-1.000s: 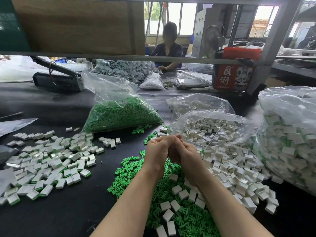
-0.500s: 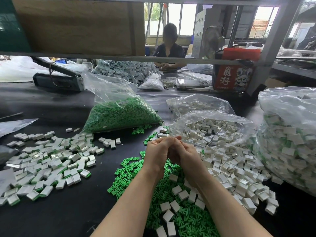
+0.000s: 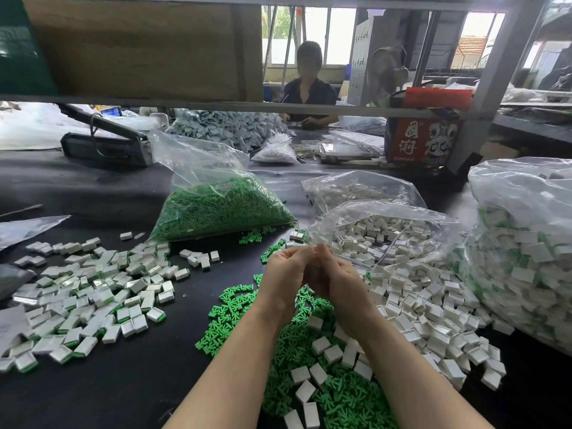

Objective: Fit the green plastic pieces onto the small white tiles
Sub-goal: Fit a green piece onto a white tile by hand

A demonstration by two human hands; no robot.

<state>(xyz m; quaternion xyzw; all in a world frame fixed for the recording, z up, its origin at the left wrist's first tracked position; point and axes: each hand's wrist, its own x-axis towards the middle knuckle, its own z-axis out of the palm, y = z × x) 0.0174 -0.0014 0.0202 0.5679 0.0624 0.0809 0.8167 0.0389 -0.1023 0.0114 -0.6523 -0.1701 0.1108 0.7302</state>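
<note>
fingers of left hand and right hand curl together, contents hidden, above green pieces.

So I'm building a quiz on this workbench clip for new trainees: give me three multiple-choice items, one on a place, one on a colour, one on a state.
1. Where does the pile of finished tiles with green edges lie?
A. on the person's left
B. inside the red box
C. under the hands

2. What colour are the loose pieces below the hands?
A. blue
B. green
C. yellow

3. How are the two hands?
A. flat on the table
B. far apart
C. pressed together, fingers curled

Key:
1 A, the finished tiles spread on the left of the table.
2 B, the loose pieces are bright green.
3 C, the left hand and the right hand meet above the table.
</note>
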